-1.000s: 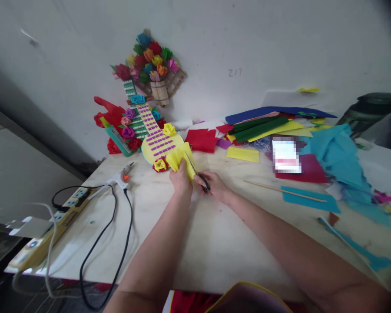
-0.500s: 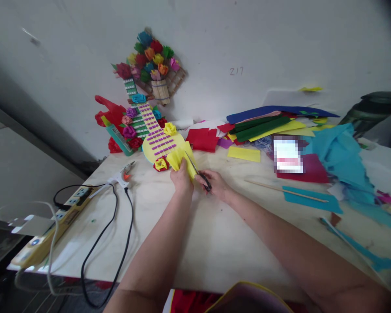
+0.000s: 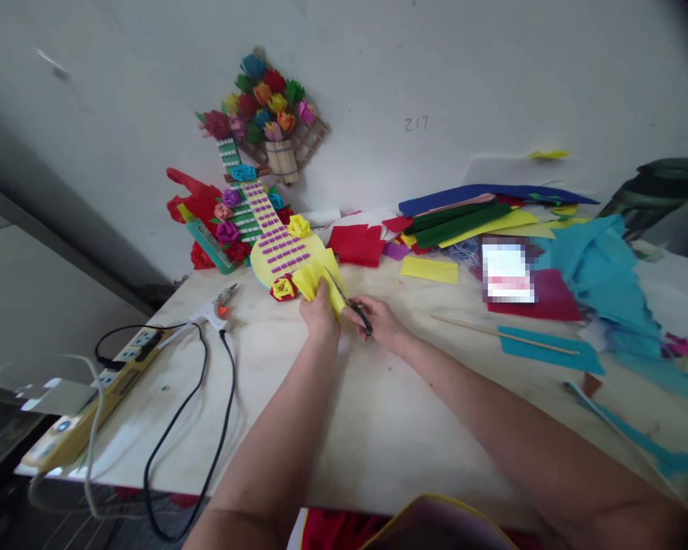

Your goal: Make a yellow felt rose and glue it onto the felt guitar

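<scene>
My left hand (image 3: 317, 313) is closed on a folded piece of yellow crepe paper (image 3: 319, 278), held upright over the wooden table (image 3: 344, 412). My right hand (image 3: 378, 321) grips black-handled scissors (image 3: 349, 305), whose blades reach up into the yellow paper's right edge. Just behind the paper lies a yellow guitar-shaped craft (image 3: 275, 248) with purple strips and small paper roses.
A glue gun (image 3: 215, 305) with a black cord lies at the left near a power strip (image 3: 92, 397). Coloured paper sheets (image 3: 464, 218), turquoise crepe (image 3: 602, 275), a thin wooden stick (image 3: 498, 334) and a paper flower bouquet (image 3: 264, 107) on the wall fill the back and right.
Almost nothing differs; both hands stay at the yellow paper with the scissors against it, and the view has shifted only slightly.
</scene>
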`<act>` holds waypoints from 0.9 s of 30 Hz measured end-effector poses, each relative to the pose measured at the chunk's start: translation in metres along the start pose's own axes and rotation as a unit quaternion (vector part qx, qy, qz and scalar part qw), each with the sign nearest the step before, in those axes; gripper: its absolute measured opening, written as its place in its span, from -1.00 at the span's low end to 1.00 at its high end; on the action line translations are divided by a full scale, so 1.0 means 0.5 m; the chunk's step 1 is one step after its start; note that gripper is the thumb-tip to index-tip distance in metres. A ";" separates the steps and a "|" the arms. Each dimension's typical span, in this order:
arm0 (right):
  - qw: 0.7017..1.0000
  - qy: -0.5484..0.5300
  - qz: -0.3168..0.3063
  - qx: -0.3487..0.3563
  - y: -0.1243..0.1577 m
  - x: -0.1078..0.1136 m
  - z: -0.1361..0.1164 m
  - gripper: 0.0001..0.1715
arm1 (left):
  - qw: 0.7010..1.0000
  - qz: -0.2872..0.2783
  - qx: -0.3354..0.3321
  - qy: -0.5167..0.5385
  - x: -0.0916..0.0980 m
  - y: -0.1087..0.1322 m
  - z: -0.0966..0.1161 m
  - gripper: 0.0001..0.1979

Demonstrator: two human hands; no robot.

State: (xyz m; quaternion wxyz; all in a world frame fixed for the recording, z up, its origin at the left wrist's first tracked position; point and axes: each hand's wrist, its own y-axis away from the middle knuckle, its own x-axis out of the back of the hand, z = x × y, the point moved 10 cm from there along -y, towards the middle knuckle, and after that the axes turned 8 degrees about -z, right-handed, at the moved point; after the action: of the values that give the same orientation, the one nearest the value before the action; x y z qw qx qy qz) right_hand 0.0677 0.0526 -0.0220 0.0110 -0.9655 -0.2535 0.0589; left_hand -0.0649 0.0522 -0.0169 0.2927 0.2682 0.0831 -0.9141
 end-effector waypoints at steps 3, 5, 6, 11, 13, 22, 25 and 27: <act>1.000 0.007 -0.004 0.004 0.000 0.000 -0.001 -0.62 | 1.000 0.003 0.001 0.002 0.002 0.000 0.000 -0.72; 1.000 0.010 -0.003 0.003 0.001 0.001 -0.003 -0.61 | 1.000 0.004 0.004 0.001 0.002 -0.001 0.000 -0.72; 1.000 0.010 -0.003 0.001 0.003 0.001 -0.005 -0.60 | 1.000 0.004 0.006 0.001 0.002 -0.001 -0.001 -0.72; 1.000 0.005 -0.015 -0.019 0.010 -0.005 -0.016 -0.59 | 1.000 0.001 0.008 0.009 0.001 0.000 -0.003 -0.71; 0.999 -0.004 -0.020 -0.025 0.011 -0.007 -0.017 -0.60 | 1.000 -0.004 0.013 0.006 0.000 0.000 -0.006 -0.69; 1.000 -0.010 -0.016 -0.009 0.004 0.005 -0.011 -0.64 | 0.998 -0.039 0.040 0.004 -0.017 0.010 -0.023 -0.66; 1.000 -0.014 -0.017 -0.006 0.003 0.006 -0.011 -0.64 | 0.998 -0.038 0.044 0.005 -0.018 0.013 -0.023 -0.66; 1.000 -0.008 -0.015 -0.009 0.004 0.006 -0.013 -0.63 | 0.998 -0.031 0.048 0.004 -0.016 0.014 -0.024 -0.67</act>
State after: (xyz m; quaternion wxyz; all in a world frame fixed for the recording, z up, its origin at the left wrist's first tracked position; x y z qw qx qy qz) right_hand 0.0723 0.0525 -0.0158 0.0017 -0.9611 -0.2688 0.0638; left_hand -0.0502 0.0542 -0.0230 0.2505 0.2828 0.0487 -0.9246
